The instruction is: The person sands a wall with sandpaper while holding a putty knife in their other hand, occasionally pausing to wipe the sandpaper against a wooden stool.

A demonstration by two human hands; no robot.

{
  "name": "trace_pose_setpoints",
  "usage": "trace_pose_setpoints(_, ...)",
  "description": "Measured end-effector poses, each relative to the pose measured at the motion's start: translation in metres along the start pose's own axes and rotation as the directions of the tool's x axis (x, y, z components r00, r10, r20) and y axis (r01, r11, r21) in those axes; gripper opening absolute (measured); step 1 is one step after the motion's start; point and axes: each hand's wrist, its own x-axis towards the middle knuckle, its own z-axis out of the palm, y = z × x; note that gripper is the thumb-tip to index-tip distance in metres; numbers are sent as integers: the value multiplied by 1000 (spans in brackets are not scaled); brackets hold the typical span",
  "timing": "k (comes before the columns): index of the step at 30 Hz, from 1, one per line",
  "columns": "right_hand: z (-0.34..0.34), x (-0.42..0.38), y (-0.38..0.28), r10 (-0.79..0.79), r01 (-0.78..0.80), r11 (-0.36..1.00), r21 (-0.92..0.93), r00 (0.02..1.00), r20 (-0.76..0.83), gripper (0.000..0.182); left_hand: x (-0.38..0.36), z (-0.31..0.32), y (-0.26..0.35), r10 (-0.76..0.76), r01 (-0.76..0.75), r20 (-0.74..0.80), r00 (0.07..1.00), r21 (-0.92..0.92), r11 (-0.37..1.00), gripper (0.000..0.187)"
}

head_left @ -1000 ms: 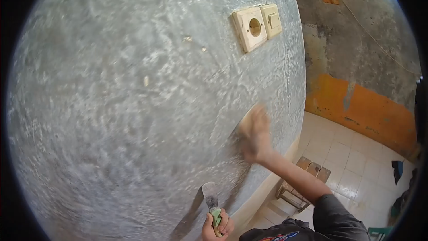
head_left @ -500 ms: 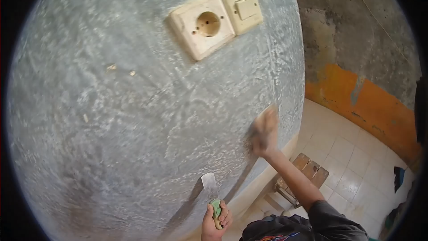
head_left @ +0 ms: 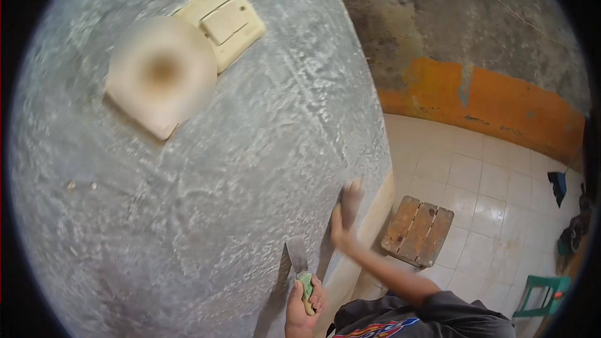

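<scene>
My left hand [head_left: 305,303] is closed around the green handle of a putty knife [head_left: 298,255]. Its flat metal blade points up, close to the grey wall [head_left: 219,213]; whether it touches cannot be made out. Higher and to the right, my right hand [head_left: 345,216] is against or very near the wall by its lower edge. Motion smears its fingers, which look closed around something brownish that I cannot make out. Above both hands, the wall carries a cream socket [head_left: 161,75], blurred in its middle, and a cream light switch [head_left: 230,24].
A wooden slatted stool [head_left: 416,231] stands on the pale tiled floor [head_left: 482,181] right of the wall. Farther right are a green plastic stool [head_left: 543,295] and a dark blue object [head_left: 557,188]. Behind runs a bare wall with an orange band [head_left: 501,103].
The view has swung right, so socket and switch appear farther left and more floor shows. My right hand has moved down along the wall. My left hand keeps hold of the putty knife.
</scene>
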Motion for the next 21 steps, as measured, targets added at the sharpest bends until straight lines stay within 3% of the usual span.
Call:
trace_pose_setpoints(2,-2,-72,-7,21,-33,997,64,984,174,60,12,1,3,-27,27,6,1000,22,999,46)
trace_pose_setpoints(5,-1,-80,10,54,-68,995,72,983,178,61,24,5,7,-56,55,24,998,46,997,46)
trace_pose_setpoints(7,-1,-17,32,103,-103,995,7,995,-2,60,26,5,10,-71,68,48,996,59,996,47)
trace_pose_setpoints(8,-8,12,37,100,-100,995,4,995,-6,60,28,6,10,-69,67,39,997,58,996,47)
trace_pose_setpoints(9,-17,38,40,394,-405,866,292,914,99,59,29,6,10,-68,66,31,997,56,996,47)
trace_pose_setpoints(10,-24,49,42,604,-650,567,506,746,281,58,29,4,9,-71,69,34,997,58,996,47)
trace_pose_setpoints(12,1,-23,70,442,-486,849,209,869,224,59,37,0,7,-74,70,90,993,42,997,51)
trace_pose_setpoints(13,-4,-51,42,300,-329,936,128,932,201,60,43,9,6,-74,70,110,991,39,997,51)
trace_pose_setpoints(14,-12,-63,15,154,-166,985,43,969,195,60,43,21,6,-81,83,-28,996,40,996,44)
trace_pose_setpoints(15,-14,-55,21,145,-155,987,35,971,191,60,47,30,6,-85,92,-168,982,38,995,38)
trace_pose_setpoints(17,-15,-46,32,125,-133,990,43,980,158,61,57,38,7,-105,112,-172,980,33,993,36)
trace_pose_setpoints(19,-11,13,79,143,-140,983,120,990,-13,60,63,44,9,-127,136,-180,975,37,990,35)
trace_pose_setpoints(20,-12,23,93,142,-140,983,117,990,-11,60,66,48,8,-106,118,-160,981,64,991,34)
trace_pose_setpoints(21,-15,32,104,238,-242,951,194,970,46,59,69,51,7,-85,98,-142,986,88,991,34)
